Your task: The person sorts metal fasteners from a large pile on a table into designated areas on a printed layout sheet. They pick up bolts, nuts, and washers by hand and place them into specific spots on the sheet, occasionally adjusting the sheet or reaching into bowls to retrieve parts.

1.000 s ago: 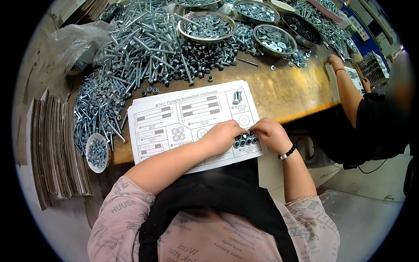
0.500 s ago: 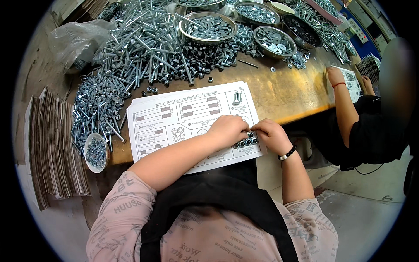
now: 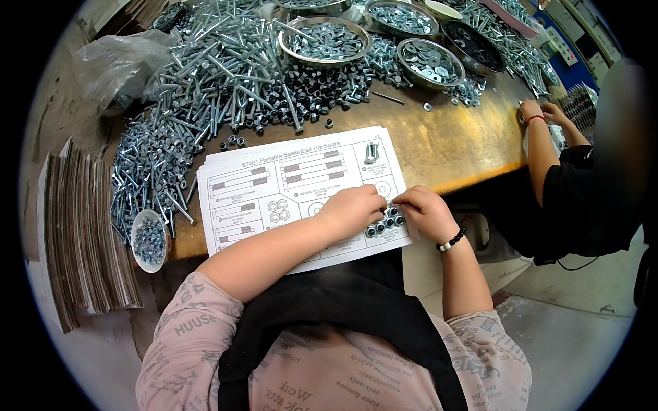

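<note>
A printed sheet (image 3: pixel 264 164) with outline drawings of hardware lies on top of a paper stack at the table's front edge. Toward its lower right, several lock nuts (image 3: pixel 385 222) stand close together in rows. My left hand (image 3: pixel 353 211) reaches across the sheet, fingers curled down at the left side of these nuts. At their upper right, my right hand (image 3: pixel 426 211) has thumb and fingertips pinched together. Whatever is in either hand's fingers is hidden or too small to name. Several short bolts (image 3: pixel 371 152) are in the sheet's upper right box.
Behind the sheet spreads a heap of long bolts (image 3: pixel 205 75), with dark-topped nuts (image 3: pixel 315 89) along its front. Metal bowls of washers (image 3: pixel 325 42) stand farther back. A small white bowl (image 3: pixel 151 241) sits at the left edge, near stacked cardboard (image 3: pixel 89 233). A co-worker's hands (image 3: pixel 538 111) are at the right.
My left hand has drawn slightly away from my right fingertips, toward the lower left. My right hand has barely moved. The co-worker's two hands have come together at the far right.
</note>
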`<state>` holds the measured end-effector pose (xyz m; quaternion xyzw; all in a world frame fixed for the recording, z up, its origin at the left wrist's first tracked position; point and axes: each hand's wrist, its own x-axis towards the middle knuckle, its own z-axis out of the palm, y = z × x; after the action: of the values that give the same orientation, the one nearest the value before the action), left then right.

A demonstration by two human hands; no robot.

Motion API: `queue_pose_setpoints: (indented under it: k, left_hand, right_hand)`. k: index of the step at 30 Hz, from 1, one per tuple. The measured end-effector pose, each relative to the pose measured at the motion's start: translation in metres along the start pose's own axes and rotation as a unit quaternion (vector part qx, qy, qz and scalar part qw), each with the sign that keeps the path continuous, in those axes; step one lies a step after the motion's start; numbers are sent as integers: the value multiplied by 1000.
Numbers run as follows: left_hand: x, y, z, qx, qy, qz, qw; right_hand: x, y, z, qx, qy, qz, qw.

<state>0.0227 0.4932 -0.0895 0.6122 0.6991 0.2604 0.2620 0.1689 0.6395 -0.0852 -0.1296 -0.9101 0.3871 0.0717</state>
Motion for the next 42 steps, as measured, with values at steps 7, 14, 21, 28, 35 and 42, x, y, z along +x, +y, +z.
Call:
queue_pose_setpoints:
  k: [7,14,21,28,35,42]
  left_hand:
    - [-31,12,0,-49,13,-60,997]
    - [-21,14,17,-20,64,-9,998]
    - [-20,12,18,-20,86,0,996]
    - [-19,9,18,-33,67,9,997]
    - [-23,-26,-41,-12,70,-50,996]
    - [-27,-71,-41,16,165,13,986]
  right_hand:
    - [-8,-11,-16,21,-85,-16,996]
    - [-8,-9,-13,-4,-94,-20,995]
    - [-7,-6,-11,-21,-85,-33,996]
    - [-3,-2,-17,-3,-102,-47,994]
    - [48,29,-72,-37,40,-45,998]
    - [169,102,-128,-201,197,38,959]
